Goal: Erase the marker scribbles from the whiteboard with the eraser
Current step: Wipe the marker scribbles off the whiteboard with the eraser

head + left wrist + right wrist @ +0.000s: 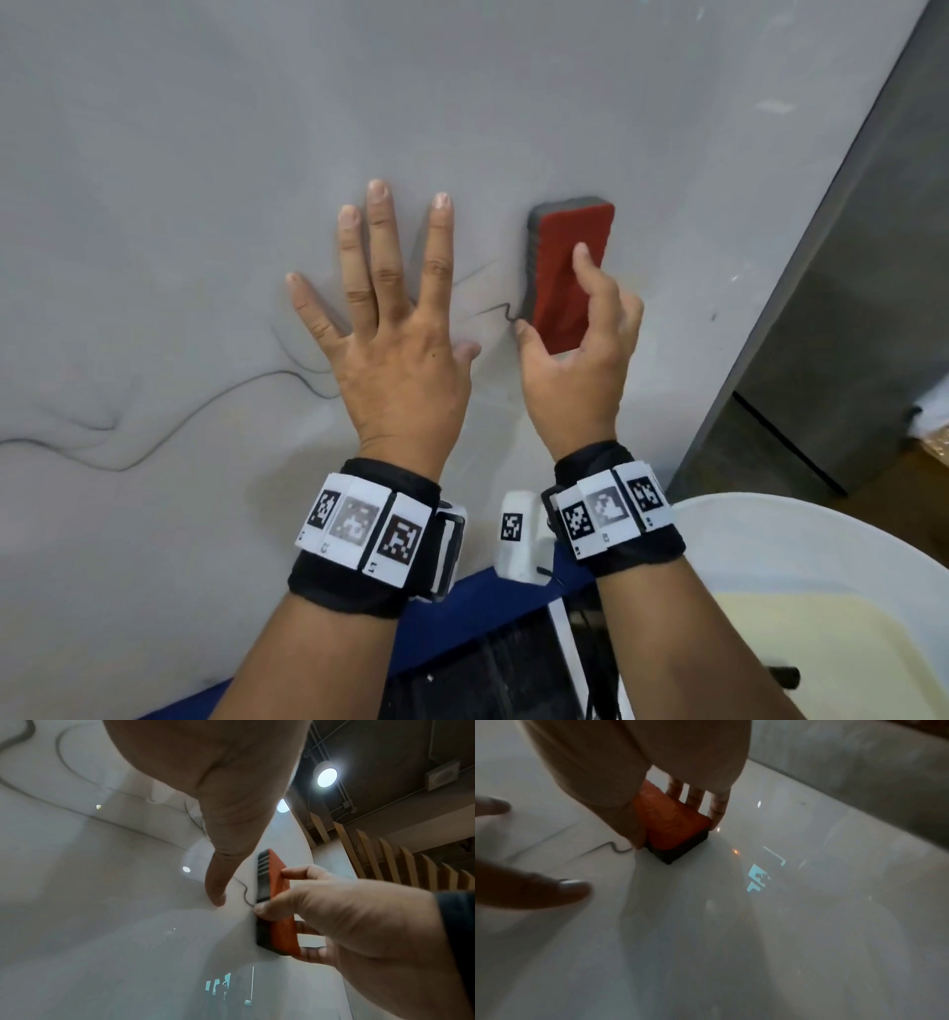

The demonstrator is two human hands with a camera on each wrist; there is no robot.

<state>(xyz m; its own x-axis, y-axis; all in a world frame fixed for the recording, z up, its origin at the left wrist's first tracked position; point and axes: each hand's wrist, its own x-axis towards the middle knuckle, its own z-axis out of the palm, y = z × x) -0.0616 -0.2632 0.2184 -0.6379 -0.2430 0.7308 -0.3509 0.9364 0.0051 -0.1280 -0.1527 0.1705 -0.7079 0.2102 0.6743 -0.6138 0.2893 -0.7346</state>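
Note:
A red-backed eraser [567, 272] with a dark felt base lies flat against the whiteboard [205, 128]. My right hand [580, 329] grips it, thumb on its left edge, index finger on the red back, other fingers on the right edge. In the right wrist view the eraser [677, 825] sits between thumb and fingers. A thin black marker scribble [493, 311] ends at the eraser's lower left corner and a longer wavy line [154, 437] runs off to the left. My left hand [390, 308] lies flat on the board with fingers spread, just left of the eraser [276, 898].
The whiteboard's dark right edge [821, 257] runs diagonally at the right. A white round basin [821, 555] sits at the lower right. Blue cloth and dark gear [488, 642] lie below my wrists. Faint smears cover the board.

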